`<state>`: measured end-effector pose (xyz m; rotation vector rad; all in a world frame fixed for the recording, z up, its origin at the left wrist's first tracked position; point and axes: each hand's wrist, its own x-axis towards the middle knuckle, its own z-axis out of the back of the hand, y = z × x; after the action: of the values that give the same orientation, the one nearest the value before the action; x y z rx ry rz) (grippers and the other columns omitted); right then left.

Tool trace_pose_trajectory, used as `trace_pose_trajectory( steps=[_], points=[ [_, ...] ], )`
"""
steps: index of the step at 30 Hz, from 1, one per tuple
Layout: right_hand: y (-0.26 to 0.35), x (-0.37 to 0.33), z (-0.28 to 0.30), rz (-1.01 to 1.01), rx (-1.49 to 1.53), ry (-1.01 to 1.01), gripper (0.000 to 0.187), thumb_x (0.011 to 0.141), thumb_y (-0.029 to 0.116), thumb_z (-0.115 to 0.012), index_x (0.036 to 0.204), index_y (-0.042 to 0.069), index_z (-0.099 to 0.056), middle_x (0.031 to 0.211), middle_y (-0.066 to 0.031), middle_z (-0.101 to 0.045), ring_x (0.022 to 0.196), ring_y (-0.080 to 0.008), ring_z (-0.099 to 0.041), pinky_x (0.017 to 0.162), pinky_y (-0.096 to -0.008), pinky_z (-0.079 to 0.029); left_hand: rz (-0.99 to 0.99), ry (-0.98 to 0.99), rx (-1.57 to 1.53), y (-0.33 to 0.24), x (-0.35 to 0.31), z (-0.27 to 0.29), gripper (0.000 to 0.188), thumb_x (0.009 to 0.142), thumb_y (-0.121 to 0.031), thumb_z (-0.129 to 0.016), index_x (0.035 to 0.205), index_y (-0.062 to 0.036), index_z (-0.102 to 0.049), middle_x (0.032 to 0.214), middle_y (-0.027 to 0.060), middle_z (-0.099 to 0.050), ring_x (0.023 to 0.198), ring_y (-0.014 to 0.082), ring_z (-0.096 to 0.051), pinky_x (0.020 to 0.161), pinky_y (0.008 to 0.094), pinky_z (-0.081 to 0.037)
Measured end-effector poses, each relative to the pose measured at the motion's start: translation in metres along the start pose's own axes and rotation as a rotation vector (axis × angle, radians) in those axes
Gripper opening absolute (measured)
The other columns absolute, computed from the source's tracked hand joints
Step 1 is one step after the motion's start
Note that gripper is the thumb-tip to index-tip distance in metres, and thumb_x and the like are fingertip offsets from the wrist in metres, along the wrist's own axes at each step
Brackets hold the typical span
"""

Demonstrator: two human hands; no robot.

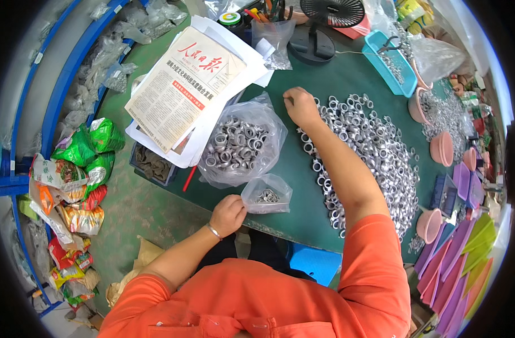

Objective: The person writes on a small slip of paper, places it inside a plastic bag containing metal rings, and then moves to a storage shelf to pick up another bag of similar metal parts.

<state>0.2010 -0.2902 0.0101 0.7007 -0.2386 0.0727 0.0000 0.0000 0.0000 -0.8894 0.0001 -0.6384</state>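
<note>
Small bag (267, 194) pinched at its edge by your left hand (227, 214).
Your right hand (301, 107) curls over metal rings (365, 141); its fingertips are hidden, so I can't tell its grip.

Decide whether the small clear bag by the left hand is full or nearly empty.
Nearly empty: the small clear bag holds only a few metal rings at its bottom.

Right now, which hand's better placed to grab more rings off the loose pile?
Right. The right hand already rests at the edge of the loose metal rings. The left hand is holding the small clear bag near the table edge.
</note>
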Motion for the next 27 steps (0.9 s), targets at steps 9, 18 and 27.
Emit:
trace_pose_trajectory(
  steps=[9, 18, 27],
  points=[
    [-0.009, 0.065, -0.058, 0.214, -0.238, -0.063, 0.011, 0.073, 0.012, -0.061, 0.077, 0.003, -0.066, 0.092, -0.0103, -0.064, 0.091, -0.0285, -0.060, 0.079, -0.0377, -0.050, 0.019, -0.048, 0.145, 0.013, 0.000, -0.024, 0.021, 0.072, -0.007, -0.060, 0.091, 0.0005, -0.057, 0.091, 0.0157, -0.057, 0.079, 0.0342, -0.057, 0.071, 0.0393, -0.049],
    [-0.015, 0.084, -0.060, 0.218, -0.355, 0.066, 0.014, 0.073, 0.011, -0.059, 0.080, 0.003, -0.068, 0.095, -0.0115, -0.065, 0.091, -0.0283, -0.061, 0.079, -0.0370, -0.051, 0.045, 0.000, 0.157, 0.019, -0.007, -0.026, 0.027, 0.070, -0.009, -0.060, 0.095, 0.0001, -0.057, 0.096, 0.0143, -0.057, 0.085, 0.0326, -0.057, 0.077, 0.0377, -0.048],
    [0.009, 0.090, -0.043, 0.199, -0.449, 0.198, 0.019, 0.075, 0.010, -0.055, 0.090, 0.004, -0.067, 0.097, -0.0131, -0.065, 0.090, -0.0295, -0.063, 0.077, -0.0388, -0.052, 0.047, 0.012, 0.176, 0.017, -0.005, -0.025, 0.028, 0.070, -0.010, -0.061, 0.096, -0.0010, -0.055, 0.097, 0.0134, -0.056, 0.085, 0.0323, -0.057, 0.077, 0.0384, -0.048]
  ],
)
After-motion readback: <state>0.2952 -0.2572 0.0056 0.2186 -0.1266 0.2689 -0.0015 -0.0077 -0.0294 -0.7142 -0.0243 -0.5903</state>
